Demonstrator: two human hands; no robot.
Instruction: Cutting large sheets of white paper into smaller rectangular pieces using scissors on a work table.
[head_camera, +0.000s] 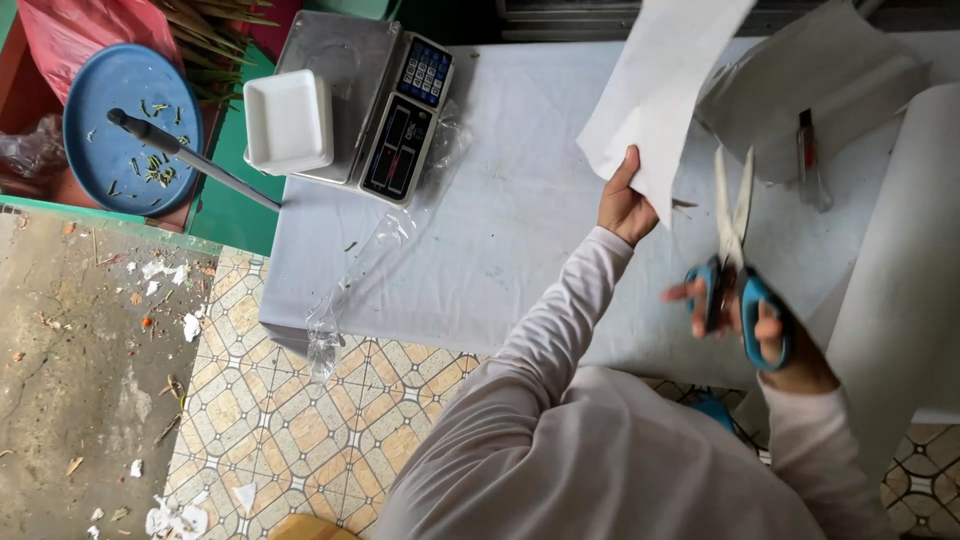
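market packing stall: weighing scale (400, 120), foam tray (288, 122)

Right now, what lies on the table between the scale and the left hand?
In the head view, only bare white table cover lies between the scale and the left hand, apart from crumpled clear plastic film.

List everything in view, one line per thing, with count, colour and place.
paper sheet: 1, white, held up over the table
scissors: 1, blue handles, open, right of the sheet
table: 1, white cover, centre
scale: 1, grey, table's far left
tray: 1, white, on the scale
plate: 1, blue, far left
knife: 1, black handle, across the plate
plastic film: 1, clear, hanging off the table edge
left hand: holds the sheet
right hand: holds the scissors
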